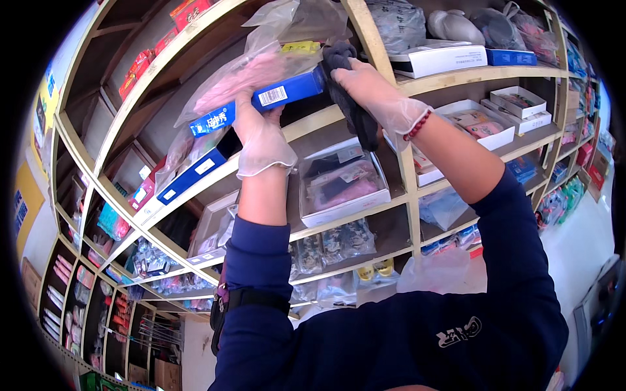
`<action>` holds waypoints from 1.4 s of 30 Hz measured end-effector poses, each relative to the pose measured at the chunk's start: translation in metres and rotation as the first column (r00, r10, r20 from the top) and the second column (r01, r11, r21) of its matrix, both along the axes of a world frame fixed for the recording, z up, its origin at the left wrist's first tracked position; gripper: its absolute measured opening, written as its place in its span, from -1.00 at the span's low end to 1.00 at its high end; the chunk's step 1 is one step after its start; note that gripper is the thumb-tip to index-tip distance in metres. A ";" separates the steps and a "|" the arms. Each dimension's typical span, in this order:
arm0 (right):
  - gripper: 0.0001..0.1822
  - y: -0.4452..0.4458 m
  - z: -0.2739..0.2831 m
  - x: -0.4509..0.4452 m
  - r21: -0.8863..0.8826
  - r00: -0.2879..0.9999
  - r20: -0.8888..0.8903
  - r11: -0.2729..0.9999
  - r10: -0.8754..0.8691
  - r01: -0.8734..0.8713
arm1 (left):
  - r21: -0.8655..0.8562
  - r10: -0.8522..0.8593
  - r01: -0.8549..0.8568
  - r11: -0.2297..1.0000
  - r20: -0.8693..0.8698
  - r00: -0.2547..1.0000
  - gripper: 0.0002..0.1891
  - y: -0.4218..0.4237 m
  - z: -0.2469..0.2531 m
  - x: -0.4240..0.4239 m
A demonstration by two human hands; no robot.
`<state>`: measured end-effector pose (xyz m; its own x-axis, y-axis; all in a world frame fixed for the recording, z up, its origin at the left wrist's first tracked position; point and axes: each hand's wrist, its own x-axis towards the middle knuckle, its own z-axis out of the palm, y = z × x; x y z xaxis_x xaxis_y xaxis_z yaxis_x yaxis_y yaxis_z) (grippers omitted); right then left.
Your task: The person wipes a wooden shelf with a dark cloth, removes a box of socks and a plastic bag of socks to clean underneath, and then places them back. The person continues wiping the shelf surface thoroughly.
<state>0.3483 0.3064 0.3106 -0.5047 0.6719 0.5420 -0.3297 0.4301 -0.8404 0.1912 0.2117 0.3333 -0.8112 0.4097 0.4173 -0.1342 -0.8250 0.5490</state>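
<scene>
My left hand (261, 134), in a thin clear plastic glove, grips the near side of a blue cardboard box (298, 88) that bears writing and a barcode. The box is tilted, high in front of the shelves. Clear plastic bags, one with pink goods (239, 80) inside, lie just behind and above it. My right hand (359, 80), gloved too, holds dark grey folded fabric (352, 107) at the box's right end; the fabric hangs down over the shelf edge. What lies inside the box cannot be seen.
Wooden shelves surround the hands. A white open box with packed goods (345, 185) sits one level below. Another blue box (190, 176) lies at lower left. White trays (481, 124) stand at right, with filled bags (396, 29) above. A wooden upright (371, 39) rises beside my right hand.
</scene>
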 end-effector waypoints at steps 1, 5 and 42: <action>-0.58 -0.001 -0.003 0.006 -0.011 1.000 0.012 1.000 0.024 -0.024 | -0.011 -0.002 0.002 1.000 -0.001 1.000 -0.78 0.006 -0.003 0.001; -0.56 -0.005 -0.019 0.024 0.021 0.999 0.044 1.000 0.005 -0.006 | -0.041 0.037 -0.036 0.999 0.026 0.999 -0.78 0.024 -0.014 0.006; -0.50 -0.050 -0.090 -0.035 0.587 0.842 -0.174 0.633 -0.511 0.506 | -0.271 0.106 -0.303 0.914 -0.561 0.821 -0.44 -0.094 -0.106 -0.065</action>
